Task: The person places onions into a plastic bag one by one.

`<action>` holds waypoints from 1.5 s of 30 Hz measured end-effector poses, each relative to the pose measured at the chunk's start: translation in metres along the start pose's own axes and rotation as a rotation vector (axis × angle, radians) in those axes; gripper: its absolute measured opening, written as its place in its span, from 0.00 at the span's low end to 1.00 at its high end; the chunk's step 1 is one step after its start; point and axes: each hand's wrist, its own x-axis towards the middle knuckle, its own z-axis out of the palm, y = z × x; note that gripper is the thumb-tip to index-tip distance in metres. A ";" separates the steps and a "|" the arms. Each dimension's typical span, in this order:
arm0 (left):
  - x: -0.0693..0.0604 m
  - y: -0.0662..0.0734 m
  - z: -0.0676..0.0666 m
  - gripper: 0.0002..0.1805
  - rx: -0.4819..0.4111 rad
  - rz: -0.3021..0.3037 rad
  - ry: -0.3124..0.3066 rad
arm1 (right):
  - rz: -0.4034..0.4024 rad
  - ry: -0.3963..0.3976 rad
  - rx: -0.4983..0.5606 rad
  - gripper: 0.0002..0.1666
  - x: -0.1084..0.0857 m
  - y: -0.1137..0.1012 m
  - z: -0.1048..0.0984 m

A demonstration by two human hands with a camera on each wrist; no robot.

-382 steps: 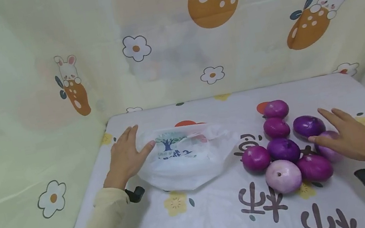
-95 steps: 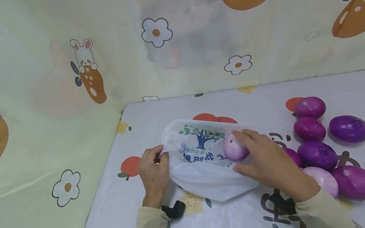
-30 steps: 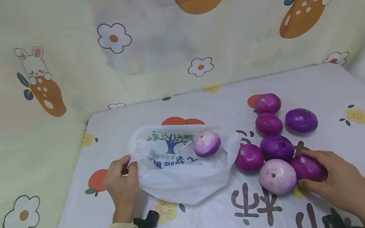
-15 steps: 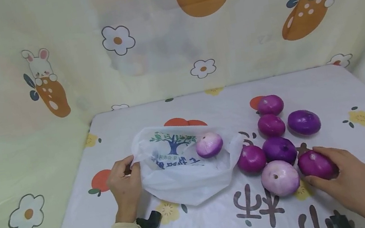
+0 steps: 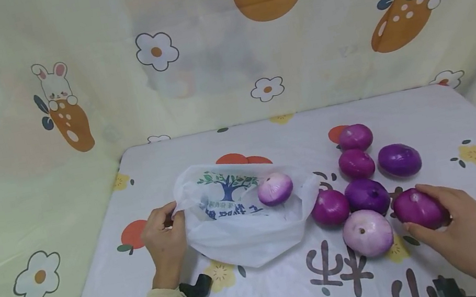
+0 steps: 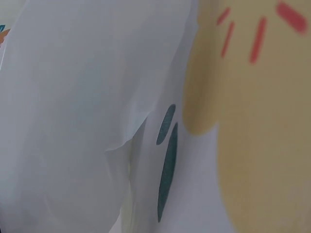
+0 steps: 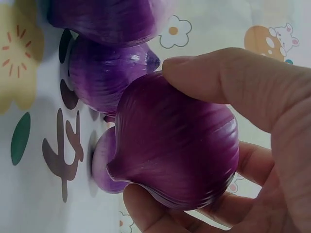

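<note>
My left hand [image 5: 165, 241] pinches the left edge of a white plastic bag [image 5: 249, 237] printed with a tree; the left wrist view shows the bag's pale film [image 6: 82, 87] close up, no fingers. One purple-and-white onion [image 5: 275, 188] lies in the bag's mouth. At the right, my right hand [image 5: 467, 230] grips a purple-red onion [image 5: 421, 209] between thumb and fingers. The right wrist view shows the thumb and curled fingers of that hand [image 7: 243, 145] round the onion [image 7: 175, 141], with other onions [image 7: 112, 77] behind it.
Several onions stand between bag and right hand: a pale one [image 5: 367, 233] in front, a dark purple one [image 5: 367, 197] behind it, a magenta one [image 5: 330, 207] against the bag's right side. Others stand farther back. A patterned curtain [image 5: 214, 67] hangs behind the table.
The right hand has drawn the gripped onion rightward, away from the pale one it was beside. Earlier, that hand was at the onion in the bag. The left hand keeps its pinch on the bag.
</note>
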 end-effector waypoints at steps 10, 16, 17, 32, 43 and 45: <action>0.000 0.001 -0.001 0.09 -0.002 0.005 -0.004 | -0.011 0.050 0.000 0.49 0.004 -0.012 -0.007; 0.000 0.001 0.000 0.09 -0.011 0.019 -0.003 | -0.043 0.083 0.015 0.48 0.009 -0.017 -0.010; 0.000 0.000 0.000 0.09 -0.013 0.019 -0.002 | -0.048 0.087 0.023 0.48 0.010 -0.017 -0.010; 0.000 0.002 0.001 0.09 0.003 0.024 0.001 | -0.078 0.090 0.043 0.50 0.017 -0.032 -0.010; 0.000 0.001 0.000 0.09 0.023 0.024 -0.011 | -0.153 0.111 0.098 0.48 0.025 -0.043 -0.009; 0.000 0.001 -0.001 0.09 0.026 0.022 -0.012 | -0.168 0.114 0.102 0.48 0.026 -0.045 -0.009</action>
